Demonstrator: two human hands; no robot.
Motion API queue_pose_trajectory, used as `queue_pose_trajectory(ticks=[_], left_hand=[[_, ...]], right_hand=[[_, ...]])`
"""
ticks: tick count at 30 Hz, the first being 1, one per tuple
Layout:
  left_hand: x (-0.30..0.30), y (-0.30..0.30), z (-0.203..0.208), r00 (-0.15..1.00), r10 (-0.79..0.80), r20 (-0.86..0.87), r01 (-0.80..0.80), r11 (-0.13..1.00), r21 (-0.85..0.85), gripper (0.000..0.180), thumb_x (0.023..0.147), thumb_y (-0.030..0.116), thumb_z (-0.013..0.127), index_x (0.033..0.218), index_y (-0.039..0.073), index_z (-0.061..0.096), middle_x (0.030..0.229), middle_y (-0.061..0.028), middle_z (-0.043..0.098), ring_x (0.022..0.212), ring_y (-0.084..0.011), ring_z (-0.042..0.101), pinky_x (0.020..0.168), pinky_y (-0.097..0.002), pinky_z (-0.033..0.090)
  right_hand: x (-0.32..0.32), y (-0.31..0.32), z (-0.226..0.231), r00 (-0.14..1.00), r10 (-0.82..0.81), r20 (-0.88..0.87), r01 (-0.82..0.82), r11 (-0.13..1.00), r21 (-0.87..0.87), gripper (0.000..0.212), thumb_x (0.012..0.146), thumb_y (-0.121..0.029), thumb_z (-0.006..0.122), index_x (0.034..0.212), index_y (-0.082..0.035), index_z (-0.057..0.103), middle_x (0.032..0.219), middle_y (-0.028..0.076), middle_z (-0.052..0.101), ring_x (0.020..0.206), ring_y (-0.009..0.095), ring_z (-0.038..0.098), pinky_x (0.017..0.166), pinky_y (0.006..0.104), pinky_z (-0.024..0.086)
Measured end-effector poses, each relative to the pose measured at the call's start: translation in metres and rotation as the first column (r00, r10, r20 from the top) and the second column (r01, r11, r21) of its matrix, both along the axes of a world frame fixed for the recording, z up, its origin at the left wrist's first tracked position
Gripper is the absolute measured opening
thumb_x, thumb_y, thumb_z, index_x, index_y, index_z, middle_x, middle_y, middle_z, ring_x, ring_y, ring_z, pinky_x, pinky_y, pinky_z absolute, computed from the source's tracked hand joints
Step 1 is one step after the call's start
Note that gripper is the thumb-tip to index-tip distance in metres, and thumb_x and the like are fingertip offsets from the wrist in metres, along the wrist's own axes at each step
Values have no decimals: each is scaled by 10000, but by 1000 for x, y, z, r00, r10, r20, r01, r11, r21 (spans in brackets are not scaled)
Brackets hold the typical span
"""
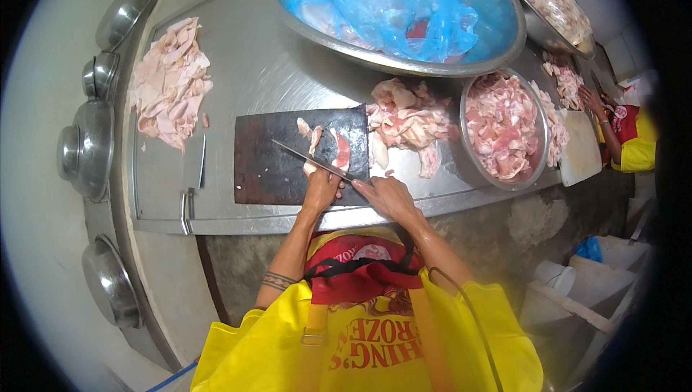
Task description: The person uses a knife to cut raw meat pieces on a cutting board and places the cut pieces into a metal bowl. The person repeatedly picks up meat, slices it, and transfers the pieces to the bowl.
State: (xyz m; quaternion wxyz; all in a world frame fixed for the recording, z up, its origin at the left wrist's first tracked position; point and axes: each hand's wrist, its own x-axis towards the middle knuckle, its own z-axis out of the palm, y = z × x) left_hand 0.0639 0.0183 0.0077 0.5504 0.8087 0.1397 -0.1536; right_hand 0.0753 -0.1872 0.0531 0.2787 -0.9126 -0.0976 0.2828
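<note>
A knife (310, 157) is in my right hand (386, 198), its fingers closed around the handle. The blade points to the far left across a dark cutting board (270, 154). Just under the blade, my left hand (322, 188) is closed on the near end of a pale strip of meat (316, 137); its fingertips are partly hidden. Beside that lies a redder strip of meat (342, 150). A small pale scrap (303, 126) rests farther back on the board. Right of the board, a pile of pale and pink meat (407, 121) touches its edge.
Flat pale skins (169, 78) and a second knife (202, 161) lie left on the steel table (238, 46). A bowl of cut meat (504, 129) stands right; a large basin (404, 67) holds blue plastic bags behind. At far right, a co-worker's hand (592, 102) is near more meat.
</note>
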Motion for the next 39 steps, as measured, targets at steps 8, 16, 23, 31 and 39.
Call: queue_pose_trajectory(ticks=[8, 16, 23, 31, 39], left_hand=[[0, 0, -2, 999, 46, -12, -46, 999, 27, 296, 1010, 200, 579, 986, -71, 697, 681, -100, 686, 518, -159, 650, 477, -337, 504], [-5, -11, -32, 953, -89, 290, -17, 940, 341, 220, 972, 94, 510, 921, -68, 650, 756, -223, 699, 613, -314, 697, 574, -402, 552], [3, -17, -6, 972, 40, 233, -158, 843, 515, 374, 913, 278, 630, 976, -90, 634, 842, -298, 695, 845, -442, 719, 768, -513, 566], [23, -13, -16, 998, -36, -50, 47, 970, 240, 394, 975, 280, 573, 882, -88, 681, 752, -205, 718, 658, -295, 729, 631, -439, 583], [24, -7, 6, 994, 1, -109, 20, 982, 189, 397, 1017, 243, 558, 923, -122, 684, 741, -218, 718, 632, -303, 727, 619, -422, 580]], right_hand=[[-8, -6, -4, 999, -18, 41, 23, 992, -121, 809, 975, -702, 462, 922, 56, 739, 840, 299, 715, 861, 465, 714, 792, 537, 551], [-2, -3, -24, 987, -129, -94, 125, 991, -54, 901, 988, -728, 394, 896, 108, 716, 904, 365, 688, 948, 512, 680, 865, 529, 522], [-9, -44, -25, 883, -329, -335, 372, 925, 74, 887, 1005, -722, 345, 965, 85, 710, 913, 345, 688, 932, 501, 658, 877, 513, 484], [-15, -41, -19, 981, -184, -66, 187, 981, 47, 824, 1004, -692, 406, 921, 60, 735, 893, 341, 690, 923, 495, 683, 844, 534, 511], [10, 0, -13, 998, -60, 3, 60, 998, -35, 859, 991, -710, 417, 805, 69, 728, 801, 308, 694, 839, 484, 695, 786, 546, 528]])
